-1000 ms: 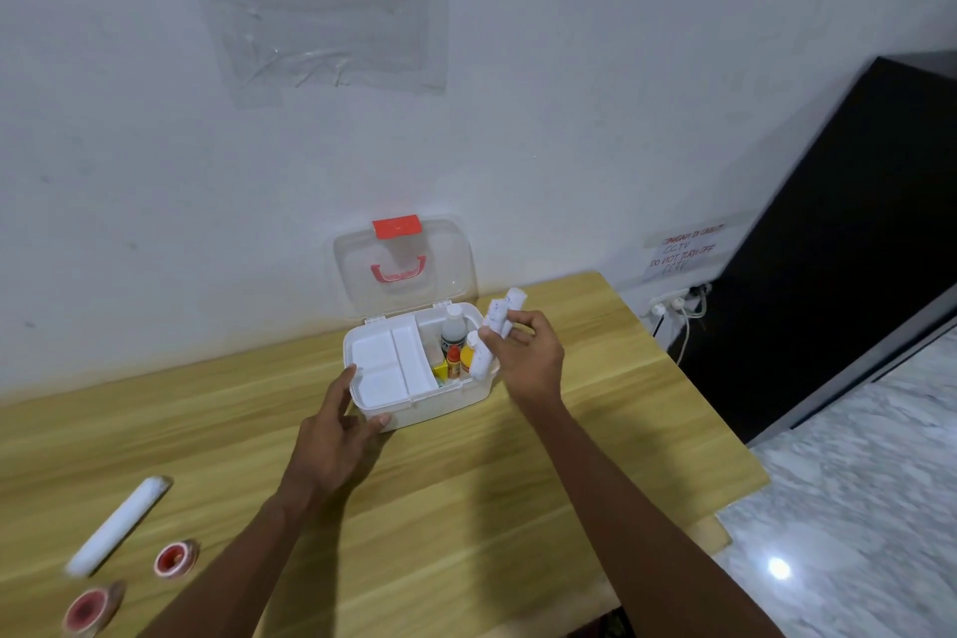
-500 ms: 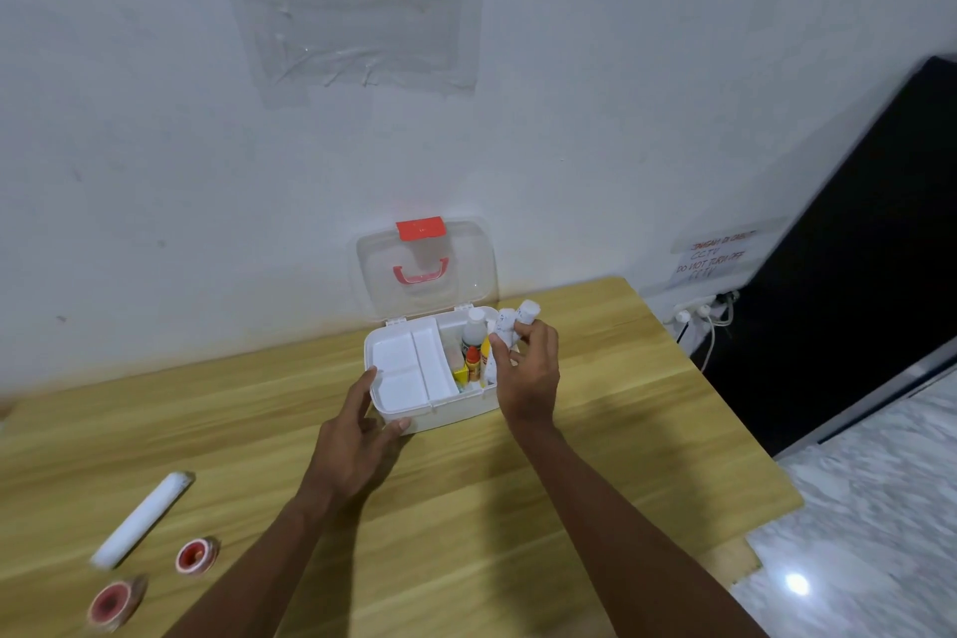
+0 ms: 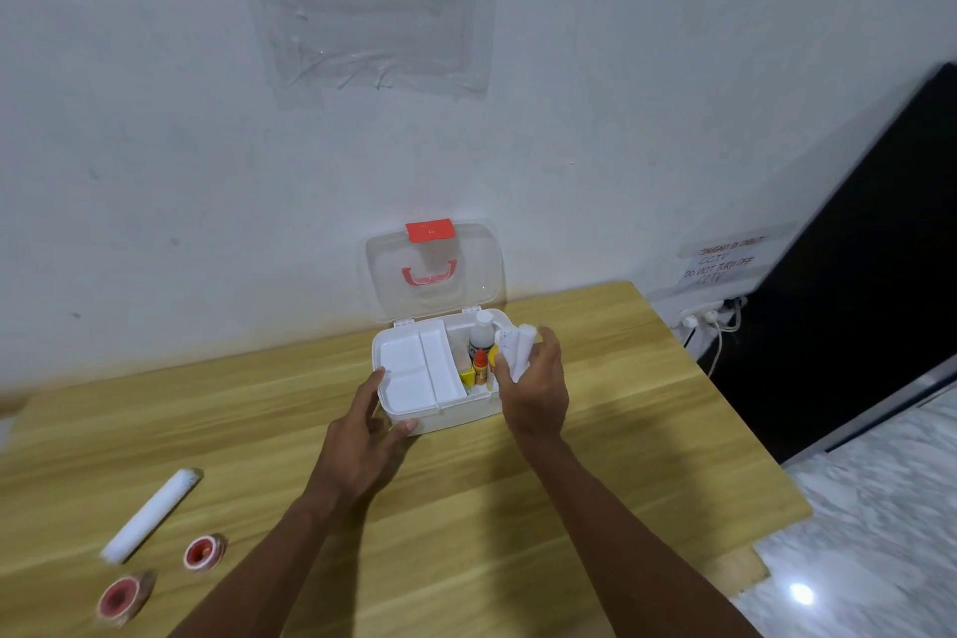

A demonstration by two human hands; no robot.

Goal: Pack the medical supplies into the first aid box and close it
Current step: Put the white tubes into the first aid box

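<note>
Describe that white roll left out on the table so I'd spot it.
Look at the wooden table, then its near left part, away from the first aid box. The white roll lies beside two red tape rolls: it alone is long, straight and white.

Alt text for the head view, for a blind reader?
The right hand holds white bandage rolls over the open first aid box, whose near-left corner the left hand touches. Another white roll and two red tape rolls lie left on the table.
</note>
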